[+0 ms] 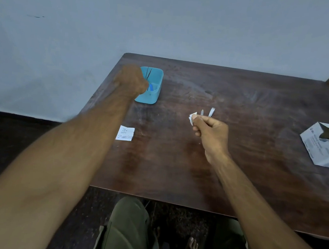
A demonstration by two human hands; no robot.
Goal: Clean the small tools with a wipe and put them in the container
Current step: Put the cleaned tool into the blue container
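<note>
Left hand (132, 81) at the bin (153, 87), fingers curled, can't tell if pinching the blue tool (150, 87). Right hand (209, 130) pinches the wipe (192, 117). Two tools (207, 112) left on the tabletop (241, 111).

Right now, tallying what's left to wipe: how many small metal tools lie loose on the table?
2: a nail file and nail clippers, side by side beyond the right hand. Others may be hidden.

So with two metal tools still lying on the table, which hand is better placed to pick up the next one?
Probably the right hand: it hovers just short of the nail clipper and the small tool, though it grips the wipe. The left hand is far off at the blue container.
</note>
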